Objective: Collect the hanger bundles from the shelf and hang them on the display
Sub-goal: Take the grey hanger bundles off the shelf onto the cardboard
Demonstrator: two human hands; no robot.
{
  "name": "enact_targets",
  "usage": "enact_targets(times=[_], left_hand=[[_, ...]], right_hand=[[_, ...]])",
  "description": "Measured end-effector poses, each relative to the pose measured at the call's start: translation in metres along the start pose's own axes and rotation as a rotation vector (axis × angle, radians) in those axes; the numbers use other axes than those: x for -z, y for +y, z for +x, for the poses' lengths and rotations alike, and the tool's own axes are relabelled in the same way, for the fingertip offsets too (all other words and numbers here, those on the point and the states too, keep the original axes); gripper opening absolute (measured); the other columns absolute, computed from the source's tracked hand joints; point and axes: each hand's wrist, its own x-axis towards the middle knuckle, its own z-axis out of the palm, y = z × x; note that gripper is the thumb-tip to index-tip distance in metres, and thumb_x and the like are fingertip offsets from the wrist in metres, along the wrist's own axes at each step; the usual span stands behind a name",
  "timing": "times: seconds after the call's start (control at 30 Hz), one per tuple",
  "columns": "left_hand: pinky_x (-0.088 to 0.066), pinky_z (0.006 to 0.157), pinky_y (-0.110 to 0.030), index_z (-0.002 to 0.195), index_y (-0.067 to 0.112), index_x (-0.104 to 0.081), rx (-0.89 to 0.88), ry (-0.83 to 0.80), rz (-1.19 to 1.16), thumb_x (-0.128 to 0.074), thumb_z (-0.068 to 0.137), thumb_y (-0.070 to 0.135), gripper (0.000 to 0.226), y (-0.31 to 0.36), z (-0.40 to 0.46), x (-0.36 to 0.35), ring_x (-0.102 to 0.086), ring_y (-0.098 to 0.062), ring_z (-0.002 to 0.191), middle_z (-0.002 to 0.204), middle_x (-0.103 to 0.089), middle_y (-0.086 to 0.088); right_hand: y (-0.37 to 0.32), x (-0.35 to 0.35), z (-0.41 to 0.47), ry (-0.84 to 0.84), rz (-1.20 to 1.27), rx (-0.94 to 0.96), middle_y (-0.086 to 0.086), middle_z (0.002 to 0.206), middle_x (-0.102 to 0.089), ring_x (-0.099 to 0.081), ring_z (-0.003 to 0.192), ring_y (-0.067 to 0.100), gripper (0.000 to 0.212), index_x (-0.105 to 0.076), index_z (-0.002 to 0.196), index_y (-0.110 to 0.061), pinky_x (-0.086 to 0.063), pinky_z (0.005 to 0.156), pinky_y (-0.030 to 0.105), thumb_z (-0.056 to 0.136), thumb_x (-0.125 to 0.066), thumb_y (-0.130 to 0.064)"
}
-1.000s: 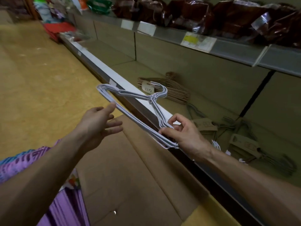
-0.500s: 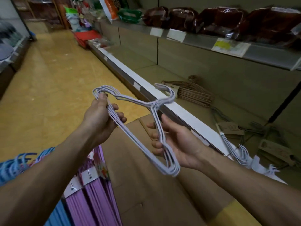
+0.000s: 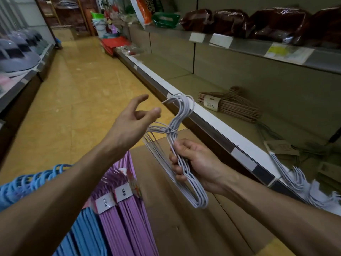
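Nearest, at the lower left, bundles of purple hangers and blue hangers hang side by side, each bundle wrapped with a white paper label, and a row of blue hooks curls up at the far left edge. Flattened cardboard lies on the floor beneath both forearms.

The right hand is closed around a white hanger bundle, fingers wrapped over one sloping arm of the wires just below the twisted necks. The bundle's rounded shoulder end sticks out below and near of the fist, while the hooks rise above it toward the far side, curving over the shelf's front edge. The rest of the wires fan out to the left of the fist.

The left hand hovers just left of the bundle's neck, fingers spread and loosely curled, holding nothing; its fingertips are close to the wires but apart from them.

To the right, the lower shelf carries another white bundle at its near end, dark bundles with card labels behind that, and a tan banded bundle farther along. The upper shelf holds dark brown wrapped packages. The yellow aisle floor runs away to the far left.
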Motion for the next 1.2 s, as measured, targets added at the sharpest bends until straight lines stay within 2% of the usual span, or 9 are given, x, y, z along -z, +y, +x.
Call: enact_targets(times=[0.07, 0.13, 0.27, 0.43, 0.63, 0.77, 0.9, 1.0, 1.2], left_hand=[[-0.047, 0.087, -0.018, 0.149, 0.037, -0.034, -0.036, -0.061, -0.024, -0.067, 0.089, 0.042, 0.068, 0.01, -0.002, -0.006, -0.066, 0.003, 0.103, 0.104, -0.076, 0.013], [-0.049, 0.078, -0.011, 0.147, 0.037, -0.036, -0.062, -0.106, -0.057, -0.072, 0.086, 0.037, 0.071, 0.017, -0.004, -0.012, -0.068, 0.002, 0.1, 0.103, -0.076, 0.011], [-0.056, 0.09, -0.032, 0.131, 0.03, -0.056, -0.067, -0.068, -0.086, -0.075, 0.083, 0.032, 0.052, 0.021, -0.004, -0.016, -0.073, -0.01, 0.096, 0.105, -0.074, -0.002], [-0.056, 0.079, -0.023, 0.122, 0.02, -0.062, -0.002, -0.093, -0.183, -0.066, 0.091, 0.021, 0.031, 0.02, -0.005, -0.016, -0.074, -0.014, 0.092, 0.1, -0.077, -0.004], [-0.057, 0.079, -0.022, 0.116, 0.015, -0.065, -0.001, -0.132, -0.162, -0.06, 0.096, 0.019, 0.021, 0.012, -0.003, -0.02, -0.073, -0.015, 0.096, 0.099, -0.076, -0.006], [-0.048, 0.08, -0.021, 0.124, 0.029, -0.061, -0.003, -0.215, 0.062, -0.06, 0.094, 0.035, 0.03, 0.007, -0.004, -0.022, -0.071, -0.001, 0.095, 0.093, -0.078, 0.003], [-0.049, 0.093, -0.033, 0.133, 0.033, -0.053, 0.095, -0.233, 0.296, -0.046, 0.095, 0.055, 0.045, -0.011, -0.001, -0.013, -0.067, -0.006, 0.097, 0.095, -0.072, 0.005], [-0.052, 0.081, -0.03, 0.127, 0.029, -0.057, 0.108, -0.236, 0.49, -0.042, 0.096, 0.056, 0.045, -0.025, -0.003, -0.002, -0.067, -0.007, 0.092, 0.095, -0.07, 0.007], [-0.051, 0.08, -0.032, 0.124, 0.027, -0.062, 0.17, -0.237, 0.721, -0.045, 0.098, 0.05, 0.039, -0.061, -0.004, 0.016, -0.062, -0.016, 0.097, 0.12, -0.068, -0.004]], right_hand=[[0.004, -0.005, 0.002, 0.003, -0.039, -0.009, 0.007, 0.075, -0.054, -0.048, 0.058, 0.016, 0.01, -0.048, 0.104, -0.011, -0.043, 0.045, 0.024, 0.102, -0.051, -0.02], [0.008, -0.01, 0.003, -0.017, -0.1, -0.025, 0.008, 0.08, -0.058, -0.054, 0.063, 0.017, 0.013, -0.051, 0.11, -0.009, -0.048, 0.052, 0.027, 0.101, -0.053, -0.018], [0.01, -0.011, 0.004, -0.053, -0.22, -0.079, 0.01, 0.095, -0.066, -0.062, 0.076, 0.019, 0.029, -0.052, 0.126, -0.013, -0.056, 0.074, 0.038, 0.098, -0.059, -0.012], [0.006, -0.002, 0.002, -0.112, -0.259, -0.147, 0.014, 0.106, -0.072, -0.065, 0.094, 0.025, 0.046, -0.048, 0.137, -0.013, -0.051, 0.099, 0.047, 0.093, -0.062, -0.004], [0.002, 0.004, 0.004, -0.146, -0.385, -0.249, 0.01, 0.109, -0.074, -0.071, 0.092, 0.017, 0.038, -0.055, 0.127, -0.006, -0.058, 0.087, 0.033, 0.091, -0.065, -0.003], [0.014, 0.012, 0.008, -0.078, -0.532, -0.257, 0.013, 0.109, -0.074, -0.071, 0.095, 0.018, 0.036, -0.057, 0.123, -0.006, -0.056, 0.094, 0.038, 0.088, -0.069, -0.005], [0.04, 0.025, 0.017, 0.03, -0.632, -0.265, 0.006, 0.098, -0.072, -0.07, 0.097, 0.02, 0.036, -0.06, 0.121, -0.01, -0.056, 0.096, 0.042, 0.087, -0.072, -0.008], [0.057, 0.033, 0.029, 0.087, -0.732, -0.278, 0.004, 0.101, -0.066, -0.067, 0.099, 0.021, 0.037, -0.062, 0.123, -0.013, -0.057, 0.094, 0.041, 0.087, -0.073, -0.01], [0.097, 0.034, 0.061, 0.102, -0.845, -0.306, 0.006, 0.107, -0.069, -0.068, 0.1, 0.022, 0.028, -0.067, 0.116, -0.015, -0.058, 0.09, 0.038, 0.088, -0.072, -0.013]])
